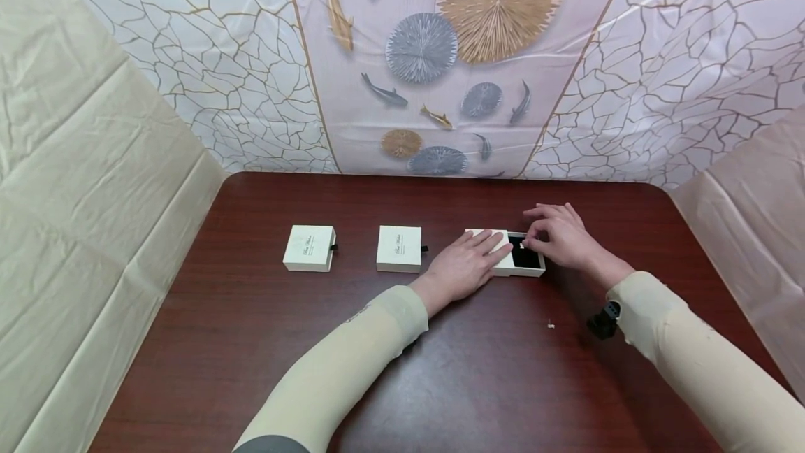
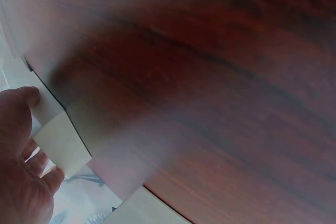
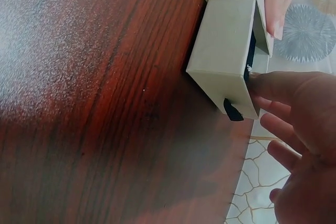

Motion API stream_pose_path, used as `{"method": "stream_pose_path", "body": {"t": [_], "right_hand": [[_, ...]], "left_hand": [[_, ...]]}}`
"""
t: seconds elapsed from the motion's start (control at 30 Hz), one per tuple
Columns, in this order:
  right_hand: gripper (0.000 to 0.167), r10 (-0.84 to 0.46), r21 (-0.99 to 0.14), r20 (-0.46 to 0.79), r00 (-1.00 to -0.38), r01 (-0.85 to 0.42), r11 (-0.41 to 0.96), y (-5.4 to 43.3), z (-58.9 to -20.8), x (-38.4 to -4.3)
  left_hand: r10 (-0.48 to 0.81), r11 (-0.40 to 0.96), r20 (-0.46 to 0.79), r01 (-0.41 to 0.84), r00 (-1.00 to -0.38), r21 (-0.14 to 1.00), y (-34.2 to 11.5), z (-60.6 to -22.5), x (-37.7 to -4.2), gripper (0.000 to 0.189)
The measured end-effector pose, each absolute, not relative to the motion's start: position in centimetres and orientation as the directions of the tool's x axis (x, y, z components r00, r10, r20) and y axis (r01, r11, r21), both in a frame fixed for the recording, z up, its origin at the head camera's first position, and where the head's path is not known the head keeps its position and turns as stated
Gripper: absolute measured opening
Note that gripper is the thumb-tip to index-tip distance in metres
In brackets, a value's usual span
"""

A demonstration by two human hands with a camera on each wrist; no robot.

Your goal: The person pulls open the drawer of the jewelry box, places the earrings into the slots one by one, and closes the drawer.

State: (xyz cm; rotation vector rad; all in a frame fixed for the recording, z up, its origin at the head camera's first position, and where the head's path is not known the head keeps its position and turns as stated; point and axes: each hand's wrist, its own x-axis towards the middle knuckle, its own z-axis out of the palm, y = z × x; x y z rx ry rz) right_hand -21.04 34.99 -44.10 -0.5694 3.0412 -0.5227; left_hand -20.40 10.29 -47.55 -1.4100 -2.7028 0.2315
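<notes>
My left hand (image 1: 462, 265) lies with fingers spread on the white sleeve of the rightmost drawer box (image 1: 501, 268). The drawer is pulled out to the right, showing a black insert (image 1: 525, 258). Over it, my right hand (image 1: 562, 238) pinches a small, shiny earring (image 1: 523, 245) between thumb and forefinger; its other fingers stay raised. In the right wrist view, those fingertips dip behind the drawer front (image 3: 218, 77), which bears a black pull tab (image 3: 232, 111). Another tiny earring (image 1: 550, 326) lies on the table nearer to me.
Two closed white drawer boxes with black tabs stand in line to the left: the middle box (image 1: 399, 249) and the far left box (image 1: 309, 248). They share the dark red wooden table (image 1: 440, 383). A patterned cloth (image 1: 352, 124) hangs behind the table's back edge.
</notes>
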Motion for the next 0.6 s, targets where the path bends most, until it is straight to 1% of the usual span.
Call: {"method": "stream_pose_path", "body": {"t": [0.27,0.47,0.6], "right_hand": [[0.019,-0.364,-0.310,0.103,-0.926,-0.378,0.873,34.68,-44.26,-21.02],[0.014,-0.408,-0.292,0.144,-0.902,-0.433,0.853,34.42,-44.47,-21.04],[0.013,-0.416,-0.273,0.155,-0.896,-0.444,0.854,34.23,-44.44,-20.76]], "left_hand": [[0.821,0.565,0.008,0.809,-0.571,-0.163,10.23,-47.55,-20.44,0.060],[0.824,0.562,0.015,0.811,-0.567,-0.164,10.25,-47.63,-20.48,0.059],[0.825,0.561,0.020,0.813,-0.565,-0.159,10.28,-47.69,-20.47,0.059]]}}
